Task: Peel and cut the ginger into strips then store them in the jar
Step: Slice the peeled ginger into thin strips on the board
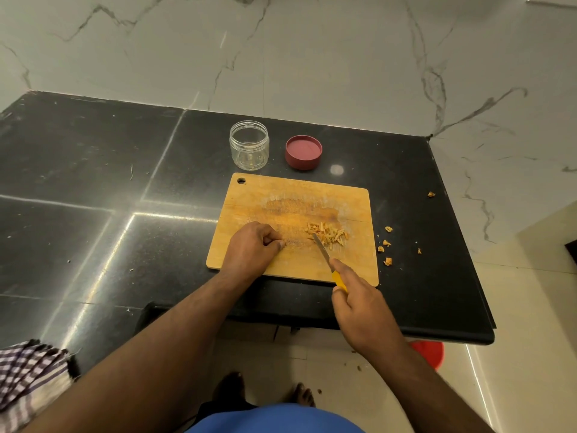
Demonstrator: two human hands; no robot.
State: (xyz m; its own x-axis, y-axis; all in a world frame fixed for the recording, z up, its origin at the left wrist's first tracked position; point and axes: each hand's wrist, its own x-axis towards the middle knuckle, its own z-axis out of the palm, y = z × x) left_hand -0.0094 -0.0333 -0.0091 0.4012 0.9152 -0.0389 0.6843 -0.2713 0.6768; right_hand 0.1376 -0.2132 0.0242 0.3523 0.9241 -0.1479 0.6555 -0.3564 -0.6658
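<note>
A wooden cutting board (281, 189) lies on the black counter. A small heap of cut ginger strips (327, 234) sits on its right half. My right hand (359, 304) grips a yellow-handled knife (323, 253); the blade tip touches the left edge of the heap. My left hand (254, 246) rests on the board left of the strips with fingers curled under, and I cannot see anything in it. Behind the board stand an empty clear jar (249, 145) and, to its right, its red lid (303, 152) lying upside down.
Ginger peel scraps (387, 245) lie on the black counter (93, 182) right of the board, near the counter's right edge. A checked cloth (31, 373) hangs at the lower left. A red object (431, 353) sits on the floor below the counter. Marble wall behind.
</note>
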